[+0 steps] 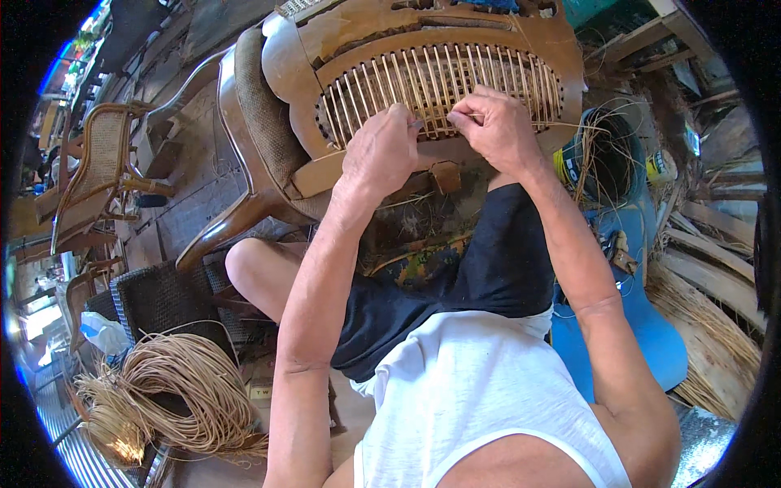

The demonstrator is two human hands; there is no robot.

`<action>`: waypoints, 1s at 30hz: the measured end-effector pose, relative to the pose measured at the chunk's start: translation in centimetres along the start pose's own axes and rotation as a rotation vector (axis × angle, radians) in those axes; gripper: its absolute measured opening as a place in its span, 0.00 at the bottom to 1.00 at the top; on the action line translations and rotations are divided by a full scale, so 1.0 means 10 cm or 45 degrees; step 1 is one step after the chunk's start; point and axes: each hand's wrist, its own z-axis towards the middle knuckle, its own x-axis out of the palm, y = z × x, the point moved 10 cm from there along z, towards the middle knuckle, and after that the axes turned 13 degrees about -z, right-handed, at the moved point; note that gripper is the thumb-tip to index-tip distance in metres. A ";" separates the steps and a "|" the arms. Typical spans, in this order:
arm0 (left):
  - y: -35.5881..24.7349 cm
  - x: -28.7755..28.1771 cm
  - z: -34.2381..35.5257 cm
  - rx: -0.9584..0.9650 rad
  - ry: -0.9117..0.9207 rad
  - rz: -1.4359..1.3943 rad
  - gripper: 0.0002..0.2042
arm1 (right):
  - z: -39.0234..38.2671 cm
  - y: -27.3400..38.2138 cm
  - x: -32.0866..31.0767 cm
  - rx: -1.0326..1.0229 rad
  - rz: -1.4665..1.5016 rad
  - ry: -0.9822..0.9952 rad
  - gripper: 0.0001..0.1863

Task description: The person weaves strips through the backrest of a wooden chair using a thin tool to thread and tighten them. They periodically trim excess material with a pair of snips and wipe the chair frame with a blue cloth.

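A wooden chair back (294, 77) lies across the top of the view, its oval opening strung with pale parallel cane strands (358, 88). My left hand (382, 146) is closed at the opening's lower edge, left of centre, its fingertips pinching something I cannot make out. My right hand (500, 134) is a little to its right over the same edge, thumb and index finger closed at a thin strand; whether they grip it is hard to tell. Loose cane ends trail rightward from the frame. The upholstered chair arm (281, 130) is beside the frame's left end.
Another caned chair (98, 159) stands at the left. A coil of cane (191, 382) lies at lower left near a white plastic bag (102, 329). At the right are a dark bucket (614, 159) with loose strands, a blue seat (651, 342) and piled wood strips (712, 260).
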 end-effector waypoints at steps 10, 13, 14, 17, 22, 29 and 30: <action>0.11 -0.07 0.07 -0.148 -0.062 -0.133 0.13 | -0.07 0.37 0.00 -0.292 -0.085 -0.097 0.07; 0.11 -0.10 0.00 -0.182 -0.098 -0.031 0.14 | -0.10 0.39 0.00 -0.281 -0.106 -0.110 0.07; 0.04 -0.13 -0.04 -0.147 -0.137 0.078 0.14 | -0.10 0.35 0.03 -0.227 -0.119 -0.080 0.08; 0.01 -0.35 -0.48 -0.163 -0.250 0.165 0.15 | -0.08 0.27 0.12 -0.106 -0.112 0.013 0.06; 0.27 -1.05 -1.60 -0.351 -0.346 0.319 0.14 | -0.13 0.40 0.10 -0.351 -0.253 -0.030 0.03; -0.15 -1.76 -1.72 -0.351 -0.794 0.139 0.11 | -0.05 0.25 0.11 -0.210 0.007 0.111 0.09; -0.27 -1.65 -1.57 -0.177 -0.777 -0.045 0.11 | -0.02 0.30 0.07 -0.223 0.006 0.109 0.09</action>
